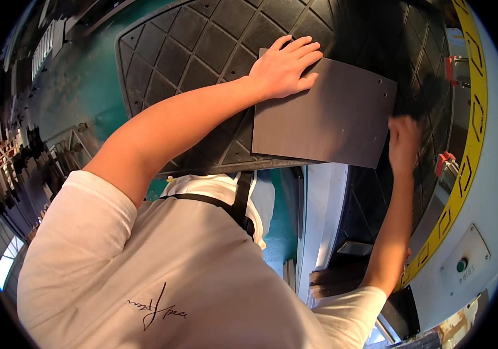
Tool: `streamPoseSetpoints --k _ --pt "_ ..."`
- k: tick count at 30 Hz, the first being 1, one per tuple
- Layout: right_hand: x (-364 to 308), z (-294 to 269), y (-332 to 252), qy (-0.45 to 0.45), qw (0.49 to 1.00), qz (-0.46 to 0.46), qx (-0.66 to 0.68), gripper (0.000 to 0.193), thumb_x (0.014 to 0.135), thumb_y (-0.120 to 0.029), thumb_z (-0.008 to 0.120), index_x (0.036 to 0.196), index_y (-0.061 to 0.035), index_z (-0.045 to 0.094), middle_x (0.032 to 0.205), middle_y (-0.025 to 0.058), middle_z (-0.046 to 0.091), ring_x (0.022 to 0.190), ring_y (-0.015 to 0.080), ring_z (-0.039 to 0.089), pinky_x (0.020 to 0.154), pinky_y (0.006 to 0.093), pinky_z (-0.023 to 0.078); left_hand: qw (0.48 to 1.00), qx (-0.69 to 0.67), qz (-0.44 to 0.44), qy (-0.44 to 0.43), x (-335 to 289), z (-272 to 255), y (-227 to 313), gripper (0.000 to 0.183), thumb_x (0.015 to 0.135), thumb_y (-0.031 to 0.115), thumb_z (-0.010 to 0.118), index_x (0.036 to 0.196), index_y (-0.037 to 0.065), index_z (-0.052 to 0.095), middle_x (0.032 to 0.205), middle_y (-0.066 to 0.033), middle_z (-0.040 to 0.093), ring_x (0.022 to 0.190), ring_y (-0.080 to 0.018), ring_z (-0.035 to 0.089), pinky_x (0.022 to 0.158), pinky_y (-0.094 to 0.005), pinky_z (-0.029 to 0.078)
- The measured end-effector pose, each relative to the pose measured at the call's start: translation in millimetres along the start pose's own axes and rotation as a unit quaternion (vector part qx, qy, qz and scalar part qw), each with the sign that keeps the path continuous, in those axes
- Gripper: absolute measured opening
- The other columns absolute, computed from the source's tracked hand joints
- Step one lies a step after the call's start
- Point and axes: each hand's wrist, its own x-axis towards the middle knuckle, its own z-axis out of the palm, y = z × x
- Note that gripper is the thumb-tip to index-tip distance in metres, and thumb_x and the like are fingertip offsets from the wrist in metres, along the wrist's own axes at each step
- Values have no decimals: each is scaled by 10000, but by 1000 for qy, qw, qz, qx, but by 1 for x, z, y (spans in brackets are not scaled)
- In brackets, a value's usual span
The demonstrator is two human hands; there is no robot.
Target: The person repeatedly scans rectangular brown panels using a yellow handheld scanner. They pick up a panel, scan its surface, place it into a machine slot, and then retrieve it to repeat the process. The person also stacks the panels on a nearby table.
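Note:
A flat, grey-brown metal sheet (324, 119), with small holes near its right end, lies on a black mat with a diamond pattern (179, 32). My left hand (287, 67) rests flat on the sheet's far left part, fingers spread. At the sheet's right edge is my right hand (405, 142), blurred by motion with its fingers looking curled. Whether that hand grips the edge cannot be made out.
A pale machine with a yellow marked band (475, 134) curves along the right side. Red clamp-like parts (445, 163) stick out beside it. On its panel sits a green button (462, 265). Dark metal strips (336, 282) lie below the mat.

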Motion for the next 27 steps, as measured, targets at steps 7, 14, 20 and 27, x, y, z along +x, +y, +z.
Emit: streamPoseSetpoints --k 7,14,20,27 --pt "-199 4 -61 -18 973 201 112 117 976 -82 673 1046 -40 757 979 115 682 937 288 674 815 408 526 1000 -10 -9 7 -7 7 0 470 964 381 625 1337 96 639 1480 -81 604 1455 -244 472 1212 -490 348" --pt "-127 63 -127 187 915 355 44 222 980 -158 709 1138 -15 772 1003 148 700 881 299 699 795 391 550 994 -89 -6 -65 -1 -6 -3 674 906 522 657 1437 113 584 1568 -109 517 1526 -276 375 1255 -519 265" --pt "-79 100 -361 50 958 99 264 100 888 -60 748 987 -44 746 834 137 592 859 330 609 772 420 507 960 -23 254 -118 -22 -18 -29 711 963 591 592 1540 184 512 1672 -65 390 1584 -252 274 1251 -599 223" --pt "-140 82 -372 123 570 439 684 362 1021 -86 654 1353 53 610 1060 85 670 954 196 714 780 340 640 988 -2 136 -72 -70 -26 -3 676 973 562 587 1510 153 542 1654 -99 413 1559 -255 320 1159 -641 288"
